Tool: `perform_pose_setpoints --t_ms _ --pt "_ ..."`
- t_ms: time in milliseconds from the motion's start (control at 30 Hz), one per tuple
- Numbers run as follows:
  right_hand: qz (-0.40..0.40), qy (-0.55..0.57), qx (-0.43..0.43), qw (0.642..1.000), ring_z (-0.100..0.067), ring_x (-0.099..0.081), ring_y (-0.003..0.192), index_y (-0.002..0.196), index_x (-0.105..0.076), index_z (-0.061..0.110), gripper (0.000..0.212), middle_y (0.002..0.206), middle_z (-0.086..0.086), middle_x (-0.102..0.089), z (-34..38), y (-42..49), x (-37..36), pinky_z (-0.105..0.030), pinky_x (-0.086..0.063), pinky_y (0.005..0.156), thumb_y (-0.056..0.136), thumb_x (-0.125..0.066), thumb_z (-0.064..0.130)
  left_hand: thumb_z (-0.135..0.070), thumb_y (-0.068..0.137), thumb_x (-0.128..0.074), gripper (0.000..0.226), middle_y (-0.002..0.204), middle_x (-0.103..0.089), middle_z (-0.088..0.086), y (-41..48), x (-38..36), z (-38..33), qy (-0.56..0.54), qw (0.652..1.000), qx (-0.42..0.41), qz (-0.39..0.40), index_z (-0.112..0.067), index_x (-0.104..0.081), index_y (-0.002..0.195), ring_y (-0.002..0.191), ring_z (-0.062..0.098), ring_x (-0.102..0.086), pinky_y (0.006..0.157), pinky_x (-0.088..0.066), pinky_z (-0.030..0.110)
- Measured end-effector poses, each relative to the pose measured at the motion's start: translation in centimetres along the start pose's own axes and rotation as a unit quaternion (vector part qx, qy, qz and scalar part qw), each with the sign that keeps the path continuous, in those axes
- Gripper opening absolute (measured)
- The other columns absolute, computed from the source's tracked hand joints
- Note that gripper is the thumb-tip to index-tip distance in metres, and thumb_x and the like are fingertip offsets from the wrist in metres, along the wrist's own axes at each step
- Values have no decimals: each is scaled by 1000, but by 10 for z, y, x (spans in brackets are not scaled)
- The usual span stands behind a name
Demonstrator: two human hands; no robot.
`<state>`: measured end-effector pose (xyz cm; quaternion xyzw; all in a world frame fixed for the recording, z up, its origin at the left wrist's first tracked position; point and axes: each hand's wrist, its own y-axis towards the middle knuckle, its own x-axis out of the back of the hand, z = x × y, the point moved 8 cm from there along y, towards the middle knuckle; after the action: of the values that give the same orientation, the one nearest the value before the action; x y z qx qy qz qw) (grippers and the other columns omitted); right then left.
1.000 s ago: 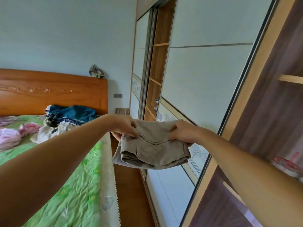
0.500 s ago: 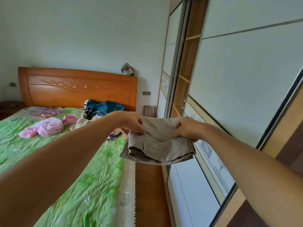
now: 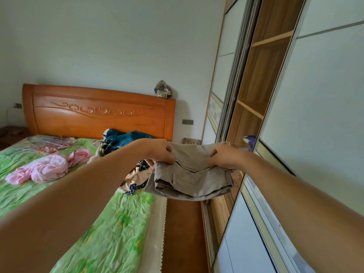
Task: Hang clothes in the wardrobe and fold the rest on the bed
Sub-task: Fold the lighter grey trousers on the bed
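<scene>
Folded beige trousers (image 3: pixel 194 177) hang in the air between the bed and the wardrobe, held at arm's length. My left hand (image 3: pixel 160 151) pinches their left top edge and my right hand (image 3: pixel 222 156) grips the right top edge. The green-covered bed (image 3: pixel 98 223) lies at the left. On it are a crumpled pink garment (image 3: pixel 47 169), a dark blue garment (image 3: pixel 126 139) near the headboard, and a patterned cloth (image 3: pixel 136 178) partly hidden behind the trousers. The wardrobe (image 3: pixel 260 95) stands at the right with its wooden shelves showing between the sliding doors.
A narrow strip of brown floor (image 3: pixel 183 233) runs between the bed's edge and the wardrobe's white sliding doors (image 3: pixel 315 115). The orange wooden headboard (image 3: pixel 98 113) stands against the far wall with a small patterned object (image 3: pixel 163 89) on its top. A dark nightstand (image 3: pixel 11 133) sits far left.
The view has swung left, bringing more of the bed and headboard into sight. Both hands keep the same hold on the trousers, now in front of the open shelf section.
</scene>
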<state>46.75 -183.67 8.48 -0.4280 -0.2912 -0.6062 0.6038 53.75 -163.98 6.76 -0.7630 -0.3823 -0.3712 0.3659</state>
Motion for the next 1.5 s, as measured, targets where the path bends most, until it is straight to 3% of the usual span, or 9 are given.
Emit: perform_pose_setpoints --t_ms 167,300,567,767,967,1100,1200,1333,1500 --pt "-9 2 1 1000 -8 -51 76 105 -55 25 14 89 4 -54 -9 78 46 -18 -38 53 95 -65 27 -32 92 -67 47 125 -59 10 87 44 -24 19 1000 -2 16 -15 -56 134 104 27 -68 80 -63 41" --pt "-31 10 -32 999 -25 -65 93 118 -63 7 35 106 -10 -65 -24 117 73 -32 -57 72 88 -69 25 -32 94 -64 42 117 -59 3 124 61 -39 0 1000 -16 19 -17 -55 132 100 24 -68 81 -63 38" --pt "-45 14 -23 999 -22 -59 71 94 -64 10 19 86 -7 -63 -15 181 108 -30 -45 58 81 -70 23 -27 95 -63 33 116 -66 9 179 107 -34 -49 998 -24 -8 -13 -61 124 99 25 -71 79 -63 39" --pt "-75 -22 -27 997 -23 -63 77 101 -65 7 25 91 -10 -66 -9 273 150 -30 -45 59 83 -71 24 -29 93 -67 55 121 -59 3 271 154 -43 -55 998 -34 -21 -17 -49 144 101 25 -68 81 -63 41" --pt "-124 -25 -44 991 -24 -65 77 94 -66 8 21 91 -10 -68 -27 384 206 -30 -46 59 81 -70 25 -32 94 -65 57 126 -51 1 394 213 -69 -33 996 -66 -45 -25 -45 147 101 23 -61 60 -61 32" --pt "-138 -26 -80 987 -23 -55 74 95 -61 7 14 84 -11 -59 -50 415 247 -25 -36 54 89 -61 20 -30 95 -63 53 122 -50 2 463 238 -118 3 993 -110 -38 -24 -47 145 100 24 -59 71 -63 40" --pt "-179 5 -132 975 -36 -59 114 103 -60 10 21 117 -24 -62 -87 427 279 -26 -42 75 85 -62 20 -30 95 -61 49 118 -53 2 504 242 -164 13 988 -152 -28 -25 -49 142 100 24 -60 77 -63 43" --pt "-215 8 -213 953 -46 -37 139 137 -50 5 65 151 -30 -35 -141 427 306 -53 -41 109 77 -64 26 -29 94 -61 44 116 -57 3 540 226 -222 4 978 -210 0 -26 -51 137 100 25 -63 80 -62 46" --pt "-264 41 -254 930 -31 -64 85 84 -54 7 13 86 -15 -60 -188 405 334 -31 -46 67 87 -61 18 -29 94 -59 28 116 -65 9 578 202 -289 -4 963 -270 22 -25 -62 121 98 25 -68 76 -62 38"
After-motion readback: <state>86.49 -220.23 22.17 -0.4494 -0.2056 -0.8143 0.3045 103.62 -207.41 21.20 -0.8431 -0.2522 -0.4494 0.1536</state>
